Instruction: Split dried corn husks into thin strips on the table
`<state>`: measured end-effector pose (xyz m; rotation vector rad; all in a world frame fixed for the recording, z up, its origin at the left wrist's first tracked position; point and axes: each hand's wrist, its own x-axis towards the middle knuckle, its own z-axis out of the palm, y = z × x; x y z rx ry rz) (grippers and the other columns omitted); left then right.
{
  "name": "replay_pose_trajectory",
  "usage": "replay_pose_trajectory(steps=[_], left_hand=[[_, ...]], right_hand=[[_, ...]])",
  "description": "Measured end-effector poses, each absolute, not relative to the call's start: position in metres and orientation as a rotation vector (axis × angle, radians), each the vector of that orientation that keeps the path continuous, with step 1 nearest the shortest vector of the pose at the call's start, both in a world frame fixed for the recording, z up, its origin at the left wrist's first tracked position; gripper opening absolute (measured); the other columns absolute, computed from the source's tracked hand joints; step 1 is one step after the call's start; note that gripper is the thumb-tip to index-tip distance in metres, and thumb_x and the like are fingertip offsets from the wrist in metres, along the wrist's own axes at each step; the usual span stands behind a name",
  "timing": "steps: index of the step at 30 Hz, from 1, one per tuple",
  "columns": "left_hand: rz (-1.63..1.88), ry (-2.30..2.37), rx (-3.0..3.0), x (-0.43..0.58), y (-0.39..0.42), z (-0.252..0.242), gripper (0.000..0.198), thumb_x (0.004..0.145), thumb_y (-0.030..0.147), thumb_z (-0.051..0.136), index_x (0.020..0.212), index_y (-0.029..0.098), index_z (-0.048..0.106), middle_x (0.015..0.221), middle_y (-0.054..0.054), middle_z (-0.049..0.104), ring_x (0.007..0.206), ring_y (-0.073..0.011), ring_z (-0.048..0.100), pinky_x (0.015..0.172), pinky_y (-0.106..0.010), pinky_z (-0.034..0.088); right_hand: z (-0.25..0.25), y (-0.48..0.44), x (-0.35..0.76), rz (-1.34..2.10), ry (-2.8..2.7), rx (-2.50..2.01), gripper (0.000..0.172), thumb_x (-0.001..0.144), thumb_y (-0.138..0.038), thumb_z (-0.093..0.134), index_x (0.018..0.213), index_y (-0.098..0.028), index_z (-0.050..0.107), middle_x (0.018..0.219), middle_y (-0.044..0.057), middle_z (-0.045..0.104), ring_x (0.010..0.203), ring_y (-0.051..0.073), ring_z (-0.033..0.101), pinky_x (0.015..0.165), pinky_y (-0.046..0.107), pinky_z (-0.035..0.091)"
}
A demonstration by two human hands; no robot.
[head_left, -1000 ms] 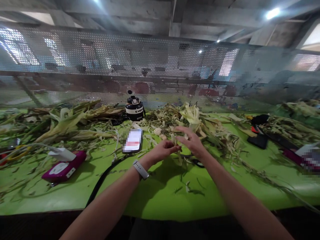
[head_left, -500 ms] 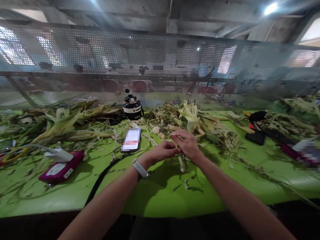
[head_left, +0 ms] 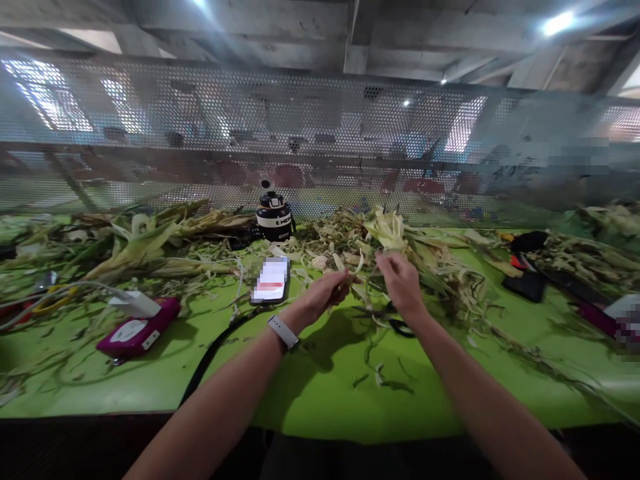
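My left hand [head_left: 327,295], with a pale watch strap at its wrist, is closed on a strip of corn husk [head_left: 361,292] whose pale ends stick out past the fingers. To its right, a small gap away, my right hand [head_left: 403,283] is raised with its fingers pinched together; I cannot make out what is between them. Beneath the right hand lie scissors [head_left: 401,327] with black handles, partly hidden by the wrist. Just beyond both hands rises a heap of dry corn husks [head_left: 387,227], with a small pale lump [head_left: 320,262] at its near side.
A phone [head_left: 271,279] lies left of the hands, and a black and white bottle [head_left: 274,217] stands behind it. A purple power bank [head_left: 140,330] with a white plug sits at left. More husks [head_left: 135,247] cover the back left. A perforated screen [head_left: 310,133] bounds the green table.
My hands were together on the husk; my right hand has moved away to the right, and my left keeps the husk. The scissors under my right hand now show. The view has shifted slightly.
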<state>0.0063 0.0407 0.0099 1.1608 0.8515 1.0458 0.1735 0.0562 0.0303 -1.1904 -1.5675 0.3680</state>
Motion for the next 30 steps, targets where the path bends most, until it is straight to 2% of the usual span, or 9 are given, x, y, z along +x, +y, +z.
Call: replay_pose_trajectory(steps=[3, 6, 8, 11, 16, 21, 25, 27, 30], left_hand=[[1.09, 0.827, 1.198, 0.004, 0.041, 0.011, 0.033, 0.067, 0.045, 0.067, 0.074, 0.015, 0.058, 0.056, 0.005, 0.042, 0.048, -0.0045, 0.032, 0.044, -0.019, 0.02], [1.084, 0.815, 1.299, 0.002, 0.041, 0.012, 0.034, 0.064, 0.045, 0.07, 0.07, 0.015, 0.054, 0.053, 0.007, 0.042, 0.045, -0.004, 0.029, 0.042, -0.019, 0.018], [1.092, 0.834, 1.301, 0.001, 0.041, 0.013, 0.036, 0.064, 0.047, 0.068, 0.066, 0.016, 0.05, 0.049, 0.008, 0.039, 0.043, -0.0039, 0.028, 0.041, -0.019, 0.017], [1.1, 0.873, 1.279, 0.0, 0.041, 0.017, 0.039, 0.064, 0.048, 0.068, 0.062, 0.018, 0.044, 0.046, 0.01, 0.033, 0.04, -0.0032, 0.024, 0.04, -0.02, 0.014], [1.067, 0.942, 1.282, -0.004, 0.041, 0.022, 0.044, 0.066, 0.051, 0.066, 0.055, 0.019, 0.037, 0.043, 0.009, 0.03, 0.037, -0.003, 0.023, 0.038, -0.021, 0.012], [1.073, 0.946, 1.233, -0.007, 0.044, 0.021, 0.044, 0.065, 0.05, 0.067, 0.054, 0.019, 0.037, 0.043, 0.009, 0.028, 0.037, -0.003, 0.022, 0.039, -0.022, 0.008], [1.152, 0.892, 1.157, -0.006, 0.047, 0.018, 0.04, 0.065, 0.048, 0.066, 0.056, 0.018, 0.041, 0.047, 0.009, 0.03, 0.04, -0.0032, 0.022, 0.041, -0.021, 0.012], [1.156, 0.894, 1.183, -0.005, 0.047, 0.016, 0.037, 0.066, 0.048, 0.065, 0.059, 0.017, 0.045, 0.048, 0.008, 0.032, 0.041, -0.0039, 0.023, 0.042, -0.021, 0.013], [1.1, 0.885, 1.275, -0.002, 0.044, 0.014, 0.033, 0.068, 0.047, 0.065, 0.064, 0.017, 0.052, 0.051, 0.007, 0.037, 0.044, -0.0047, 0.026, 0.043, -0.021, 0.014]], right_hand=[[0.027, 0.054, 0.168, 0.731, -1.806, -1.226, 0.043, 0.085, -0.046, 0.043, 0.053, -0.018, 0.05, 0.052, -0.001, 0.051, 0.051, 0.012, 0.045, 0.054, 0.025, 0.035], [0.021, 0.052, 0.159, 1.124, -1.911, -1.045, 0.043, 0.083, -0.053, 0.042, 0.059, -0.017, 0.051, 0.056, -0.001, 0.053, 0.053, 0.011, 0.048, 0.054, 0.024, 0.038], [0.019, 0.052, 0.155, 1.227, -1.9, -0.969, 0.044, 0.079, -0.058, 0.046, 0.063, -0.018, 0.05, 0.059, -0.002, 0.051, 0.053, 0.011, 0.049, 0.054, 0.024, 0.04], [0.019, 0.052, 0.156, 1.227, -1.917, -0.955, 0.046, 0.074, -0.063, 0.05, 0.061, -0.018, 0.047, 0.057, -0.004, 0.047, 0.051, 0.01, 0.046, 0.052, 0.023, 0.04], [0.025, 0.052, 0.161, 1.222, -1.956, -0.998, 0.044, 0.075, -0.06, 0.05, 0.061, -0.019, 0.046, 0.056, -0.004, 0.047, 0.051, 0.01, 0.047, 0.053, 0.024, 0.041], [0.024, 0.055, 0.163, 1.207, -1.971, -1.007, 0.04, 0.076, -0.056, 0.051, 0.06, -0.019, 0.046, 0.053, -0.003, 0.047, 0.051, 0.011, 0.048, 0.053, 0.024, 0.041], [0.024, 0.057, 0.165, 1.196, -1.954, -1.026, 0.037, 0.076, -0.05, 0.052, 0.058, -0.018, 0.049, 0.052, -0.003, 0.049, 0.05, 0.011, 0.048, 0.054, 0.024, 0.041], [0.023, 0.058, 0.166, 1.166, -1.893, -1.06, 0.03, 0.076, -0.044, 0.054, 0.062, -0.018, 0.055, 0.058, 0.0, 0.056, 0.056, 0.013, 0.052, 0.059, 0.026, 0.043], [0.02, 0.061, 0.167, 1.149, -1.74, -0.989, 0.02, 0.077, -0.035, 0.054, 0.082, -0.018, 0.064, 0.084, 0.004, 0.066, 0.083, 0.019, 0.059, 0.079, 0.032, 0.045]])
